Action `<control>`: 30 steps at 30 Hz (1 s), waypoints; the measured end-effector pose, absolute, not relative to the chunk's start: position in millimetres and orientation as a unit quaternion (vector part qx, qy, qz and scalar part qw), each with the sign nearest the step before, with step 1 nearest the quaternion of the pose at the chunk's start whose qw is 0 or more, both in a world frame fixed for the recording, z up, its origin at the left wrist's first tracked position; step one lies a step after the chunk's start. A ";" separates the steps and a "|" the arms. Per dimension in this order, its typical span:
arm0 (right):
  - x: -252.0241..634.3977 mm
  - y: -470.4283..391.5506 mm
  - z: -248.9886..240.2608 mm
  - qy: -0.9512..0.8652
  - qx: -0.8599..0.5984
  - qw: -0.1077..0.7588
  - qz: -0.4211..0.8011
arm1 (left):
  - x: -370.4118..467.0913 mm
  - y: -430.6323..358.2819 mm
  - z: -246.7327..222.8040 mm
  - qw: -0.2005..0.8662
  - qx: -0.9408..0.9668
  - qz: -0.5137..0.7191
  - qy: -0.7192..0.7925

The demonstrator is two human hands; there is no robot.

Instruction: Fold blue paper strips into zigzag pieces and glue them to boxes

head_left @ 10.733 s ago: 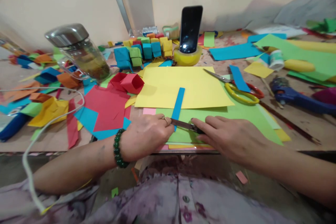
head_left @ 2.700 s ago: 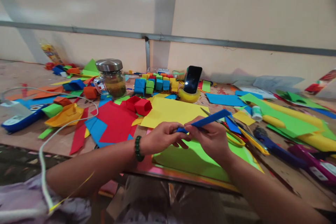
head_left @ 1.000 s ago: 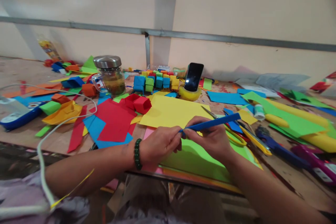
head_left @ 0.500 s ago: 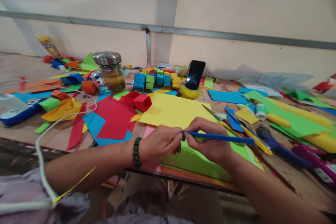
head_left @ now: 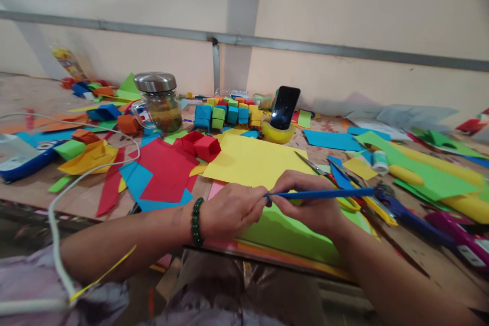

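Note:
A narrow blue paper strip (head_left: 332, 193) runs from between my hands out to the right, nearly level. My left hand (head_left: 233, 210) pinches its left end with fingers curled; a green bead bracelet (head_left: 197, 221) circles that wrist. My right hand (head_left: 307, 204) is closed on the strip just beside the left fingertips, thumb and forefinger pressed together. What sits exactly between the fingertips is mostly hidden. Beneath both hands lie a yellow sheet (head_left: 255, 158) and a light green sheet (head_left: 294, 237). Scissors (head_left: 315, 167) rest just beyond my right hand.
At the back stand a lidded glass mug (head_left: 162, 107), several folded paper cubes (head_left: 229, 113) and a phone (head_left: 284, 107) propped on a yellow tape roll (head_left: 277, 133). Red paper (head_left: 168, 170) lies left. Blue-handled pliers (head_left: 412, 216) lie right. A white cable (head_left: 53, 221) crosses the left side.
The blue strip's free right end has risen slightly, so it lies more level. My hands stay pinched together in nearly the same place.

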State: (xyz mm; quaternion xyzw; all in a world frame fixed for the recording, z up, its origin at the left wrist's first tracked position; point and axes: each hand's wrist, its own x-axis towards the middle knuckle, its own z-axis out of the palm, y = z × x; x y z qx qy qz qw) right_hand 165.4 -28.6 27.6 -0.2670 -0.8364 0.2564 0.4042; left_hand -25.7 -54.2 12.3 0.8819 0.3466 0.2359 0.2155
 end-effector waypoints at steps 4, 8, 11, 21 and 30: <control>165.4 -31.9 26.2 -0.858 -0.218 0.410 0.220 | -26.6 -57.4 8.9 0.129 0.904 0.227 0.338; 158.9 -37.5 21.0 -0.860 -0.239 0.435 0.119 | -24.3 -60.0 5.5 0.115 0.897 0.228 0.361; 157.1 -36.9 15.5 -0.855 -0.258 0.445 0.062 | -21.2 -59.2 4.9 0.195 0.868 0.245 0.386; 166.1 -25.5 25.7 -0.849 -0.354 0.317 0.230 | -19.4 -51.2 8.7 0.384 0.802 0.228 0.397; 156.8 -27.3 5.5 -0.875 -0.368 0.310 0.059 | -18.6 -50.9 8.2 0.367 0.785 0.193 0.459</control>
